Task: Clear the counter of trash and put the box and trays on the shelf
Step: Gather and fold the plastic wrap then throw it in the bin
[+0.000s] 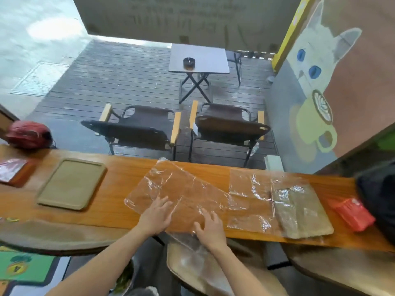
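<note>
A large clear plastic bag [181, 189] lies flat across the middle of the wooden counter [119, 167]. My left hand [156, 214] rests on its near left part with fingers spread. My right hand [210, 226] presses on its near edge, where the plastic hangs over the counter's front. A bare tan tray [71, 183] sits to the left. Another tan tray [303, 214] sits to the right, under a second clear plastic sheet [252, 184]. A red-brown box [15, 170] is at the far left edge.
A red helmet [28, 134] sits at the counter's far left. A red packet [350, 213] and a black bag [378, 195] lie at the right end. Wooden stools [213, 272] stand below the counter. Two folding chairs [181, 129] and a small table [198, 58] stand beyond.
</note>
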